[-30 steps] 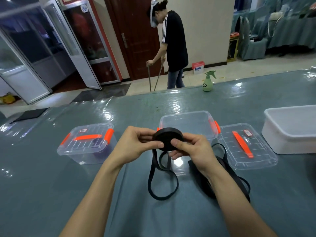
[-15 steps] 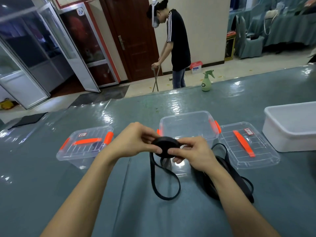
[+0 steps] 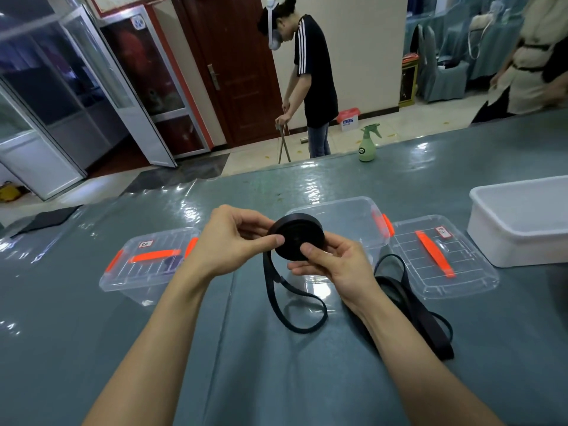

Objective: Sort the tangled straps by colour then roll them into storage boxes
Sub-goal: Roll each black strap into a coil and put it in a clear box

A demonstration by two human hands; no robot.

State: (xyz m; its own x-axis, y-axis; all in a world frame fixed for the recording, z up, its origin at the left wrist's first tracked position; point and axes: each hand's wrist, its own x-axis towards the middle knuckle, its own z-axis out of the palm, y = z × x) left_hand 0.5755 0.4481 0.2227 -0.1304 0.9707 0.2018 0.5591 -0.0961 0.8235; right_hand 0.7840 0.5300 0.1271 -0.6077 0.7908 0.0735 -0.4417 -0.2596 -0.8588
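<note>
A tight roll of black strap [image 3: 296, 236] is held above the grey-green table between both hands. My left hand [image 3: 229, 241] pinches its left edge with thumb and fingers. My right hand [image 3: 333, 262] grips its lower right side, thumb on the face of the roll. The unrolled tail of the strap [image 3: 292, 302] hangs down and loops on the table. More black strap [image 3: 421, 318] lies in a heap to the right of my right forearm. An open clear storage box [image 3: 347, 213] stands just behind the roll.
The open box's lid [image 3: 442, 256] with an orange handle lies to its right. A closed clear box [image 3: 150, 259] with orange clasps stands at the left. A white tub [image 3: 519, 219] sits at the right edge. A green spray bottle [image 3: 367, 144] stands at the table's far edge. Two people are beyond the table.
Both hands have kept turning the black roll and its face is now tilted more toward me. The hanging tail's loop on the table looks a little shorter. A second person has come into view at right.
</note>
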